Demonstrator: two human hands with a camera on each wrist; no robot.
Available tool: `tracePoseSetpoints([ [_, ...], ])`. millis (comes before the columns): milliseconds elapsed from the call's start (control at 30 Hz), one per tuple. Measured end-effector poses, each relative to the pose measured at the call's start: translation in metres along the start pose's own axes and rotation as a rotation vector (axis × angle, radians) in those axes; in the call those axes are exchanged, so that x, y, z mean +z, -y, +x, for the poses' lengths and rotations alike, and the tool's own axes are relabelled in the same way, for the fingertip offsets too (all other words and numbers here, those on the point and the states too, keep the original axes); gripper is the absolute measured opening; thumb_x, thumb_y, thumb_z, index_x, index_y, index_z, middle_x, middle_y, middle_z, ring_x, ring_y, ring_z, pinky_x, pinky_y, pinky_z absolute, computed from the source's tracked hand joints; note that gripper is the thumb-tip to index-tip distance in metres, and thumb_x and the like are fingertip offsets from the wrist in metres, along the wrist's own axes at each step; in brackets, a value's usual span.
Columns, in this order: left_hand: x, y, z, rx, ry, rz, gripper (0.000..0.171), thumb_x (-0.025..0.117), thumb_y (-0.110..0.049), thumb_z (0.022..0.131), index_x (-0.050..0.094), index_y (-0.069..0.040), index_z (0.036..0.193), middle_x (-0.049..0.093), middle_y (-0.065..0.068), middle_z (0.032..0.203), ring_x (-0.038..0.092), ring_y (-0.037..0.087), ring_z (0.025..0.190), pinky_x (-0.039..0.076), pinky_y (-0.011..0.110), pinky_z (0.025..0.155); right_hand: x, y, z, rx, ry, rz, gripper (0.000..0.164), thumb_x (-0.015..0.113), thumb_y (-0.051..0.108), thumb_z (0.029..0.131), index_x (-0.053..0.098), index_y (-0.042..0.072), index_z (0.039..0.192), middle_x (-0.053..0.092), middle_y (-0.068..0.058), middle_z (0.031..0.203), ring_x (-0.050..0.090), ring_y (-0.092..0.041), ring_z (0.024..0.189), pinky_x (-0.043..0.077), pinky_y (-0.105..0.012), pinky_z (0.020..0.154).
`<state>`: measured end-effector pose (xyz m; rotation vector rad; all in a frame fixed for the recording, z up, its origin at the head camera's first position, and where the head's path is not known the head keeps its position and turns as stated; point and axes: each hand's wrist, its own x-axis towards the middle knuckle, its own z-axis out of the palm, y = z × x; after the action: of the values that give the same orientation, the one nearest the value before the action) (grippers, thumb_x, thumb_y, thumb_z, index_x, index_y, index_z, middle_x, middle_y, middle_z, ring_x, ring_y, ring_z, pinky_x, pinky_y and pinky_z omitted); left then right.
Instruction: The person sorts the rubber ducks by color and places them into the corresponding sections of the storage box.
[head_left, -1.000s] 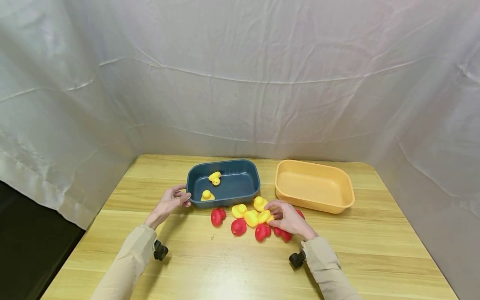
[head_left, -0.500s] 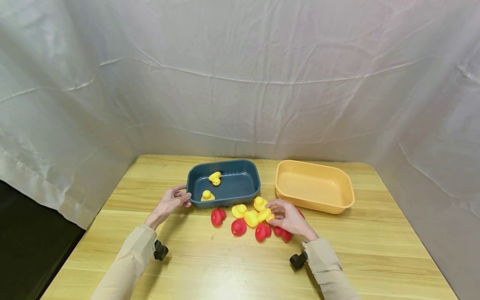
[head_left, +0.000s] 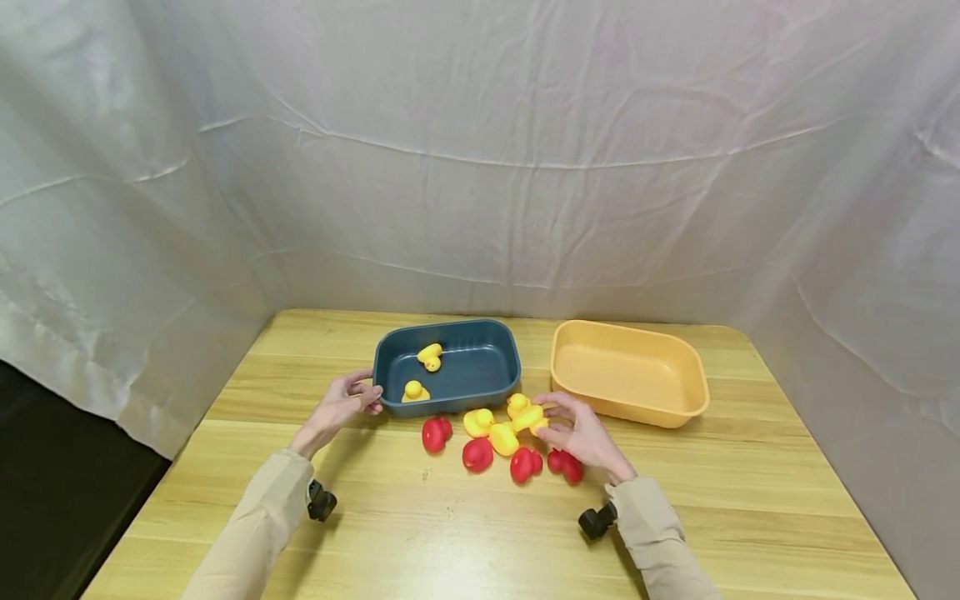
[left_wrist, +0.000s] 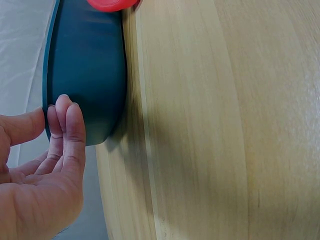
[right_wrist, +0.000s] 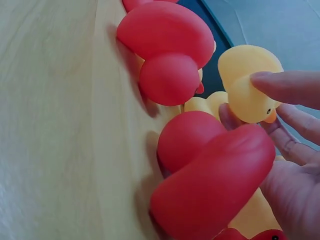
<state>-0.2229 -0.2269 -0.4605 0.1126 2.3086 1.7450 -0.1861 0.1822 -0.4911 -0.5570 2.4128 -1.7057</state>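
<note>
My left hand (head_left: 341, 410) pinches the near left corner of the dark blue tub (head_left: 476, 368), thumb at the rim and fingers against the outer wall (left_wrist: 95, 65). Inside the tub lie two yellow rubber ducks, one tipped over (head_left: 430, 356) and one upright (head_left: 414, 391). My right hand (head_left: 583, 435) holds another yellow rubber duck (head_left: 527, 418) between thumb and fingers; in the right wrist view this duck (right_wrist: 250, 62) is raised above its neighbours. Below it, more yellow ducks (head_left: 503, 438) and red ducks (head_left: 477, 455) are grouped in front of the tub.
A yellow-orange tub (head_left: 630, 371) stands at the back right, with a gap between it and the blue one. Red ducks (head_left: 526, 465) line the near side of the group, close to my right hand. A pale cloth curtain (head_left: 480, 208) rises behind the wooden table (head_left: 450, 533).
The yellow duck in my right hand has come up slightly from the group, the hand moving a little with it. My left hand and both tubs have stayed in place.
</note>
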Motion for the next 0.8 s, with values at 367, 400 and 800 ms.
tracePoseSetpoints([
  [367,0.000,0.000,0.000,-0.007,0.001,0.000,0.060,0.056,-0.006,0.102,0.027,0.019,0.148,0.069,0.007,0.089,0.067,0.006,0.074,0.062,0.029,0.081,0.007,0.001,0.003,-0.068,-0.055,0.101,0.046,0.067,-0.001,0.093,0.051,-0.011,0.135,0.056,-0.031,0.136,0.060,-0.015,0.114,0.048,-0.011,0.098],
  [400,0.000,0.000,0.000,-0.007,0.001,0.000,0.060,0.056,-0.006,0.102,0.028,0.019,0.148,0.069,0.007,0.089,0.067,0.006,0.074,0.062,0.029,0.081,0.008,0.002,0.003,-0.069,-0.058,0.113,0.047,0.067,-0.001,0.093,0.050,-0.012,0.136,0.055,-0.032,0.136,0.059,-0.013,0.114,0.048,-0.010,0.098],
  [800,0.000,0.000,-0.001,-0.006,0.008,-0.009,0.060,0.055,-0.006,0.102,0.027,0.019,0.148,0.069,0.008,0.091,0.068,0.008,0.076,0.061,0.029,0.082,0.013,0.009,0.009,-0.082,-0.132,0.058,0.044,0.064,0.005,0.097,0.052,-0.007,0.138,0.050,-0.023,0.137,0.053,-0.024,0.119,0.046,-0.017,0.106],
])
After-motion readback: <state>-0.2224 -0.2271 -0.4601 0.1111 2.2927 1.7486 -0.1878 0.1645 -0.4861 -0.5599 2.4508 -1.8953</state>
